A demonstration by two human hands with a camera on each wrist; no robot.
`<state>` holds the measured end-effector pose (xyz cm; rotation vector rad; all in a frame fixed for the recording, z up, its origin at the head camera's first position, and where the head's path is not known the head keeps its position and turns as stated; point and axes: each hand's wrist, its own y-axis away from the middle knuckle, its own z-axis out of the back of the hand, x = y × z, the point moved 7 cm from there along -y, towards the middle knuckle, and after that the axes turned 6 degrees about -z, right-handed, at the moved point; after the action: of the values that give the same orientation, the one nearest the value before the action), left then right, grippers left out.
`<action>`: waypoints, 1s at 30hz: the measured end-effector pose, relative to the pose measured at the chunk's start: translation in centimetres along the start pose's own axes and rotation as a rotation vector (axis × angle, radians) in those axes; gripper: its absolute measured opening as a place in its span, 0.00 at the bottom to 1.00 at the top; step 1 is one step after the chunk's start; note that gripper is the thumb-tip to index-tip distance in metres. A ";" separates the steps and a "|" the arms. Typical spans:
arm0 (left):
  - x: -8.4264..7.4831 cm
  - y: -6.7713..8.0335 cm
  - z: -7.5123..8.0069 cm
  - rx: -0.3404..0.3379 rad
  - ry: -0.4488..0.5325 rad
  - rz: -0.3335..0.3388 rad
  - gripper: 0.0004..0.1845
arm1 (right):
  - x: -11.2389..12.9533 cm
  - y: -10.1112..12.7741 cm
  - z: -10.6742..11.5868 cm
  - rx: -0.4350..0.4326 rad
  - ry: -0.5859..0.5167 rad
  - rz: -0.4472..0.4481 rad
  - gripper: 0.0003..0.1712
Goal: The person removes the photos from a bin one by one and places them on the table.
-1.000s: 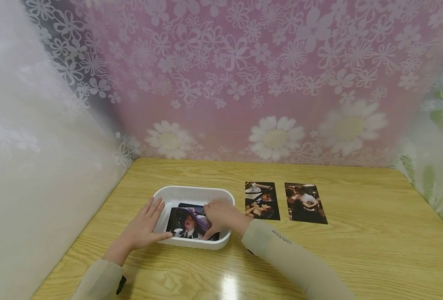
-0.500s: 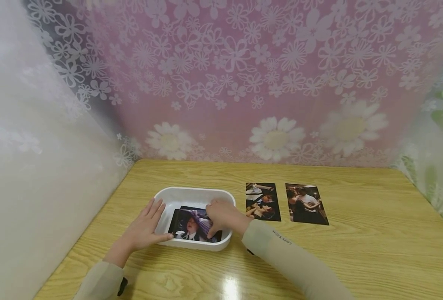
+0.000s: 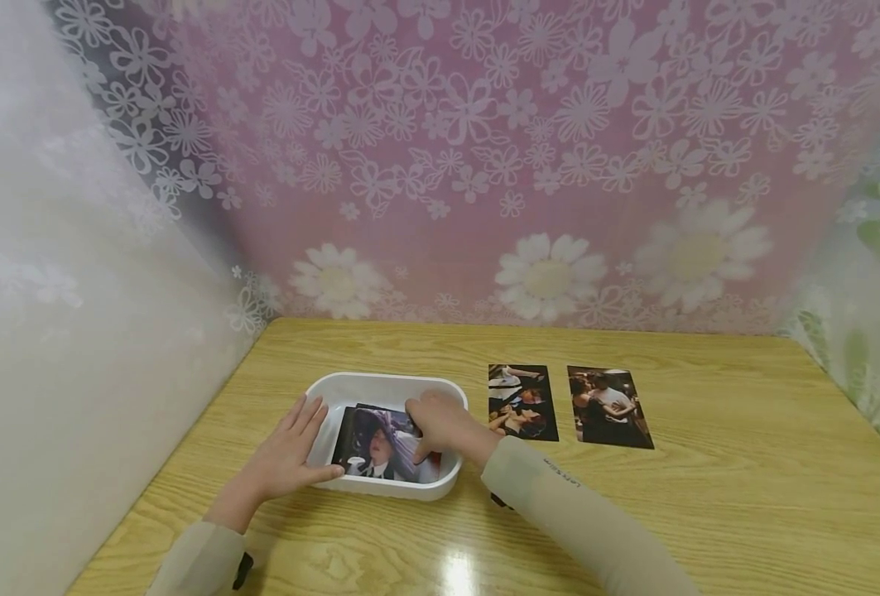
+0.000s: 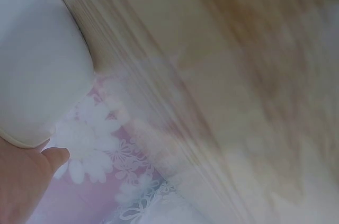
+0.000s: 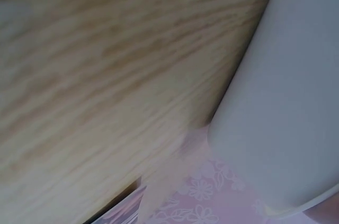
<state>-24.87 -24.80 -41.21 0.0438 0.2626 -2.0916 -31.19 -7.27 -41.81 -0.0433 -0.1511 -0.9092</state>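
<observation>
In the head view a white plastic tray (image 3: 387, 488) stands on the wooden table, holding a small pile of photo cards. On top lies a photo card (image 3: 380, 443) of a person in a wide purple hat; a dark card edge shows beneath it at the left. My right hand (image 3: 443, 426) reaches over the tray's right rim and grips this top card, thumb on the near side, fingers toward the far side. My left hand (image 3: 283, 451) rests on the left rim with fingers spread and straight. Both wrist views show mostly the tray's outer wall (image 4: 42, 49) (image 5: 286, 86).
Right of the tray, two more photo cards lie flat side by side: a nearer one (image 3: 521, 401) and a farther-right one (image 3: 609, 406) with a couple. A pink flowered curtain (image 3: 440, 207) hangs behind the table (image 3: 723, 463).
The top card has shifted and turned slightly over the pile under my right hand, which stays in the tray. My left hand keeps its place on the rim.
</observation>
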 end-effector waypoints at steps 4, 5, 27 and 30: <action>0.0 0.0 0.0 -0.003 -0.005 -0.004 0.51 | 0.0 0.0 0.1 -0.008 -0.006 -0.001 0.30; 0.0 0.0 0.1 -0.004 -0.007 -0.005 0.51 | 0.0 -0.1 0.1 -0.010 -0.006 -0.002 0.30; 0.0 0.0 0.1 0.005 0.007 0.004 0.51 | -0.4 0.1 1.2 -0.111 -0.070 -0.041 0.30; 0.1 0.0 0.0 0.006 0.007 0.006 0.52 | -0.4 0.0 1.1 -0.098 -0.078 -0.045 0.30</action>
<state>-24.91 -24.88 -41.22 0.0556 0.2607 -2.0870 -31.57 -6.84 -40.79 -0.1673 -0.1808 -0.9594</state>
